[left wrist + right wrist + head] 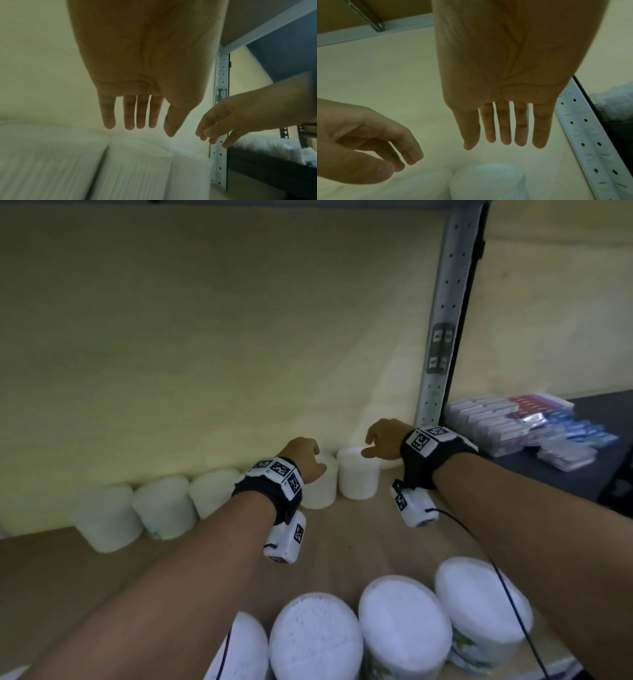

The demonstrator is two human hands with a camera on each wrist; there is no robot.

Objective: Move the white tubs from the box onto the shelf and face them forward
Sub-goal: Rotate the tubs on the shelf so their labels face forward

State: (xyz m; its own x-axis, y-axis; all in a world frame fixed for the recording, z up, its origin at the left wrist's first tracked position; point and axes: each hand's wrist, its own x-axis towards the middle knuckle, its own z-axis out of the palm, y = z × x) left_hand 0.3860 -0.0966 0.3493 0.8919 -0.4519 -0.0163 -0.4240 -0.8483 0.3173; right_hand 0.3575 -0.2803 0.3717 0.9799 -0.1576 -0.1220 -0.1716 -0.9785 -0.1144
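While both arms reach deep onto the shelf point(359, 535), the scene from left to right reads as follows:

Back row, left: 3 white tubs point(164, 508) stand side by side against the cream back wall point(205, 337), blurred in the head view.
Left hand: the left hand point(303, 458) hovers over a 4th tub point(320, 491) in the same row; the left wrist view shows its fingers point(128, 115) straight and slightly spread, pointing down at the tub lids, gripping nothing. Whether the fingertips touch the lid, I cannot tell.
Middle tub: a 5th tub point(358, 475) stands just right of the 4th, close beside it, upright.
Right hand: the right hand point(385, 440) hangs above this 5th tub; in the right wrist view its fingers point(505, 128) are straight and parted, empty, with the tub's lid point(488, 180) below them and apart from the fingertips.
Front row: 4 more tubs point(404, 621) with textured white lids stand at the near edge of the shelf, between the forearms; green print shows on 2 of their sides.
Upright: a perforated grey metal post point(442, 320) rises just right of the right hand.
Far right: beyond the post, flat packets point(520, 426) in white, red and blue lie stacked on a dark surface.
Labels: no print is visible on the back-row tubs, so which way they face I cannot tell.
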